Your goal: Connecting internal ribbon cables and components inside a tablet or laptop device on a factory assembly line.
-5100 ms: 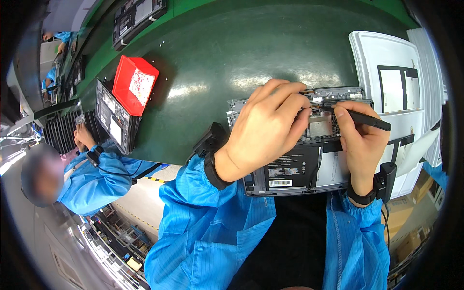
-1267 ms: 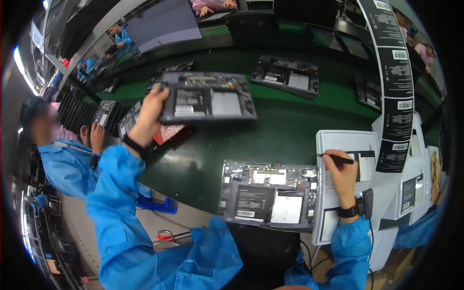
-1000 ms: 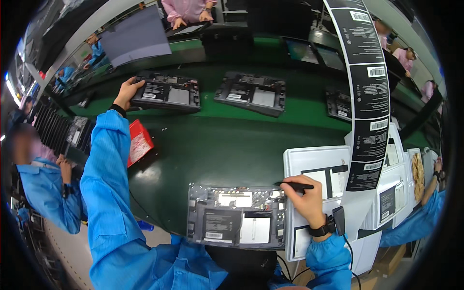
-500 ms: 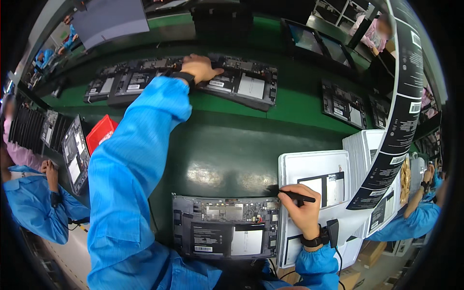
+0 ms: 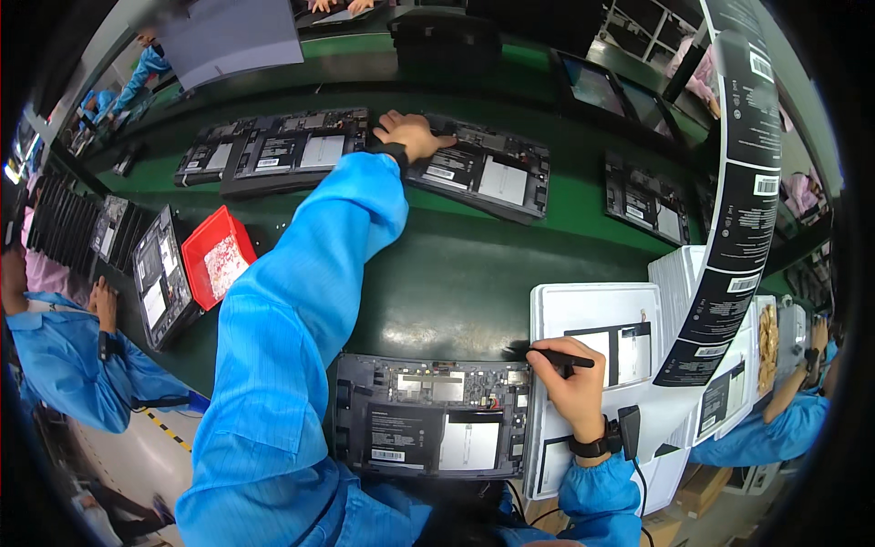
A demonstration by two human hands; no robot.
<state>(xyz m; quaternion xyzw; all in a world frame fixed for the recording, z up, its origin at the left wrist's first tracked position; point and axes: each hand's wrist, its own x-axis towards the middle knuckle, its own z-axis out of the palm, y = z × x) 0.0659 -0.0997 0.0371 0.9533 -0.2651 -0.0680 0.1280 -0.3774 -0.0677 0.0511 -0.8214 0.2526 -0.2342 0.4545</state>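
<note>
My left hand reaches to the far side of the bench. Its fingers are spread, with the thumb over the left end of an opened tablet that lies on a dark stack. Between my thumb and first fingers of my right hand is a slim black pen-like tool, its tip pointing left. Directly before me, another opened tablet shows its circuit board, a black battery and a silver panel. The right hand rests beside its upper right corner, over the edge of a white tray.
Several opened tablets lie in piles along the back. At the left, a red bin of small pale bits stands by a tilted tablet. A hanging strip of black labels curves down at the right. Co-workers sit on both sides.
The view has shifted, so the back tablets and red bin appear further right, with more of the bin showing. My left hand sits slightly further right; my right hand keeps its tool and place.
</note>
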